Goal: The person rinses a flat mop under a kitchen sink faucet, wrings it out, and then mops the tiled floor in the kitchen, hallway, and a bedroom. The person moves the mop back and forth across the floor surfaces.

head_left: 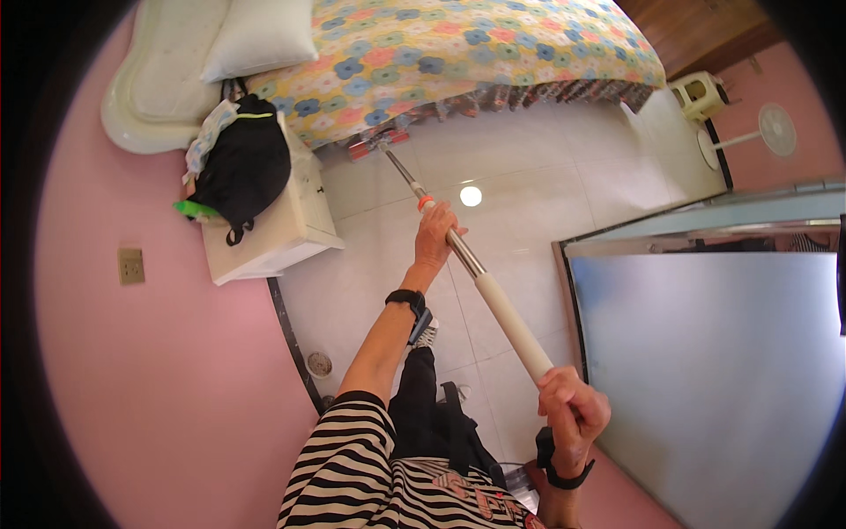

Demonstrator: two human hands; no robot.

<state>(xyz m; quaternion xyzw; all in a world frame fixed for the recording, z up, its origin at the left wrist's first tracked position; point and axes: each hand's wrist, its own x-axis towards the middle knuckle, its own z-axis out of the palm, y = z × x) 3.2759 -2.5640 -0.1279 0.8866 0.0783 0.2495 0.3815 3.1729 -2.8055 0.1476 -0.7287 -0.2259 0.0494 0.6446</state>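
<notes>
Both my hands are closed round the long pole of a floor mop (509, 317), which slants from lower right to upper left. My left hand (434, 234) grips the metal part, just below an orange-red collar. Lower down, my right hand (573, 407) wraps the top end of the cream sleeve. The mop's red and grey head (379, 143) lies on the tiled floor (520, 167), at the edge of the bed and partly beneath its hanging cover. A floral bedspread (458, 48) covers the bed.
A white bedside cabinet (264, 242) with a black bag (247, 159) on top stands left of the mop head. A glossy, pale panel (705, 353) rises at right. Far right are a cream stool (699, 95) and a white fan (775, 130). A round drain (319, 364) sits near the left wall.
</notes>
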